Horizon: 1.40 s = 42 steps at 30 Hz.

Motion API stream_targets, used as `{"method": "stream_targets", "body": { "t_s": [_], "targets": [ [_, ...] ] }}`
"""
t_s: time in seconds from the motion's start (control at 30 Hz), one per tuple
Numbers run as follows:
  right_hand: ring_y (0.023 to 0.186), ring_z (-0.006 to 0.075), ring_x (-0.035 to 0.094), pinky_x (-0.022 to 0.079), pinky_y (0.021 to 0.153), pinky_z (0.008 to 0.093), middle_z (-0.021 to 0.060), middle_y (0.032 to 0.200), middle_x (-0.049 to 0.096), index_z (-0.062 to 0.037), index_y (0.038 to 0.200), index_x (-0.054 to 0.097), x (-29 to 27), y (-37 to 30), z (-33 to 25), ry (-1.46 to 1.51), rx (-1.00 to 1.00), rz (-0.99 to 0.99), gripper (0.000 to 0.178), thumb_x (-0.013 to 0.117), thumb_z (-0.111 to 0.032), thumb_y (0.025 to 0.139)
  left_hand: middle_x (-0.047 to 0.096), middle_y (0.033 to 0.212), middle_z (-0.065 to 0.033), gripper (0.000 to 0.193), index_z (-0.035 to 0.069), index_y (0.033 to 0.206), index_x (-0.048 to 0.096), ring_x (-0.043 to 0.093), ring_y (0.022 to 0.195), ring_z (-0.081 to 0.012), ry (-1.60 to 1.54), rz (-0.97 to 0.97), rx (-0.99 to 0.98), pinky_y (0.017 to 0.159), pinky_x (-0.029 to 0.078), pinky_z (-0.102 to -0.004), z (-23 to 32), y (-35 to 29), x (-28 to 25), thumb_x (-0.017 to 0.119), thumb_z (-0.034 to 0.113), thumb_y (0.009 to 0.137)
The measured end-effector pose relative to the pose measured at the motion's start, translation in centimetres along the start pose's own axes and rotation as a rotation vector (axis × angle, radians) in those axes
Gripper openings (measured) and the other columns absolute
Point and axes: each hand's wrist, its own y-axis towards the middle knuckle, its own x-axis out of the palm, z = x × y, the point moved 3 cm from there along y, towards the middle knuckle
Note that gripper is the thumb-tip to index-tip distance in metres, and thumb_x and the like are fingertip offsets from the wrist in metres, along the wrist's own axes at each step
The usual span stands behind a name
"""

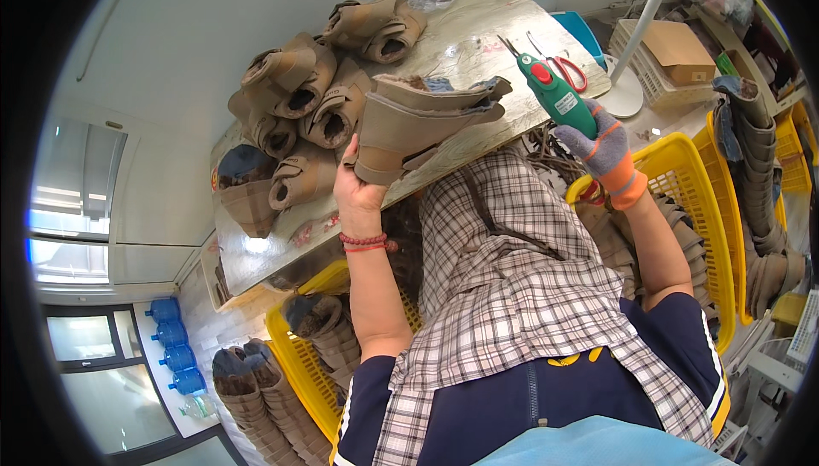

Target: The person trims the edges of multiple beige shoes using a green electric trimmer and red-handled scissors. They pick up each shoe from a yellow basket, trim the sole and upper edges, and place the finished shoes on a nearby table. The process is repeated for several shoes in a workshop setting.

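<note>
Low at the table's front edge, my bare left hand [360, 189] is closed on the heel end of a tan boot upper [409, 121], which lies on its side with a dark fuzzy lining showing. My right hand [610, 155], in a grey and orange glove, is wrapped round a green handheld power tool [554, 95]. The tool has a red button and a thin dark tip that points away from me, apart from the upper. Red-handled scissors [570, 72] lie on the table just beyond it. Several similar boot uppers [294, 74] are heaped left of my left hand.
The worn pale table [478, 27] slants across the view. Yellow baskets of stacked uppers stand at my left [294, 355] and right [717, 236]. A white fan [648, 14] rises past the table's right end, near a cardboard box [678, 50]. Blue water bottles [175, 334] line the left wall.
</note>
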Motion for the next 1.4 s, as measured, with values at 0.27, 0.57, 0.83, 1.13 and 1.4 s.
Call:
{"method": "stream_targets", "body": {
  "t_s": [0.27,0.57,0.83,1.13,1.4],
  "targets": [
    [0.066,0.0301,0.063,0.051,0.059,0.0356,0.0136,0.077,0.065,-0.0059,0.108,0.059,-0.9,0.7,-3.6,-0.567,-0.592,0.064,0.059,0.084,-0.033,0.062,0.057,0.123,-0.0188,0.032,-0.002,0.118,0.055,0.053,0.114,-0.0338,-0.016,-0.101,0.033,0.100,0.042,-0.0479,0.3,-2.0,0.3,0.045,0.018,0.094],
    [0.063,0.0299,0.061,0.049,0.059,0.0367,0.0122,0.076,0.064,-0.0053,0.106,0.062,0.1,0.3,-2.4,-0.743,-0.633,-0.050,0.061,0.082,-0.042,0.062,0.055,0.125,-0.0187,0.035,-0.001,0.122,0.053,0.053,0.116,-0.0335,-0.014,-0.152,0.032,0.099,0.043,-0.0480,-0.3,-3.9,0.3,0.043,0.022,0.097],
    [0.063,0.0301,0.061,0.049,0.057,0.0369,0.0127,0.075,0.064,-0.0017,0.103,0.062,1.6,-0.4,-3.5,-0.656,-0.695,-0.134,0.061,0.082,-0.041,0.060,0.058,0.122,-0.0185,0.034,-0.001,0.122,0.053,0.054,0.114,-0.0336,0.035,-0.031,0.059,0.097,0.044,-0.0466,-0.4,-3.2,-0.8,0.045,0.020,0.096],
    [0.068,0.0306,0.064,0.051,0.060,0.0365,0.0137,0.079,0.065,-0.0044,0.107,0.062,4.5,-2.5,-4.1,-0.345,-0.430,-0.193,0.059,0.084,-0.035,0.062,0.051,0.132,-0.0139,0.045,0.001,0.132,0.044,0.049,0.120,-0.0297,0.497,-0.078,0.354,0.101,0.040,-0.0473,-4.5,-2.8,-0.4,0.056,0.022,0.093],
    [0.065,0.0254,0.066,0.052,0.060,0.0328,0.0136,0.077,0.067,-0.0023,0.109,0.061,5.9,-3.7,-2.0,-0.225,-0.159,-0.102,0.058,0.082,-0.036,0.066,0.056,0.127,-0.0071,0.042,0.006,0.129,0.049,0.054,0.114,-0.0232,0.718,-0.215,0.601,0.098,0.046,-0.0395,-5.0,-3.3,-0.5,0.059,0.003,0.089]
  ]
}}
